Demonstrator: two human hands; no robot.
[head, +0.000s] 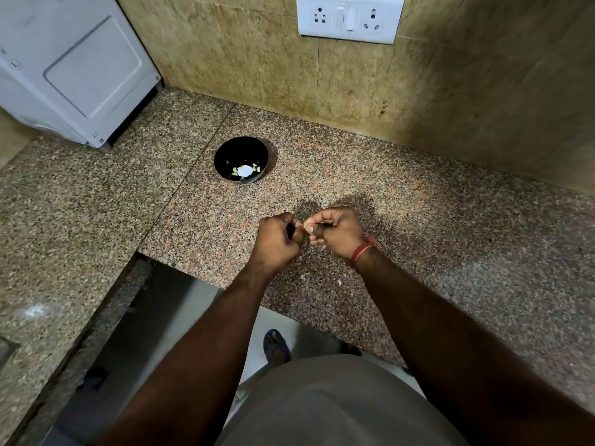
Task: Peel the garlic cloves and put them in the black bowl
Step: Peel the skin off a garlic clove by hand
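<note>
Both hands meet just above the bench, the left hand (pixel 278 238) and the right hand (pixel 335 231) with fingers curled in toward each other and pinching a small garlic clove (pixel 305 225) between their tips; only a pale sliver of it shows between the thumbs, so how much skin is left cannot be told. A clove this size is light and firm, yet slick once bared, and its papery skin is thin and brittle, so the likely best hold is at one blunt end with one hand while the other nails the skin loose from the tip. Squeezing too hard would probably bruise it or shoot it out of the fingers. Beyond the hands, well apart from them, sits the black bowl (pixel 222 156) with several pale peeled cloves (pixel 256 168) lying on its bottom, so the job looks partly done. Small scraps of skin (pixel 339 282) lie on the speckled bench (pixel 450 220) near the right wrist, which wears a red band (pixel 362 251). A white appliance (pixel 74 66) stands at the far left, and a socket plate (pixel 349 17) is on the wall.
</note>
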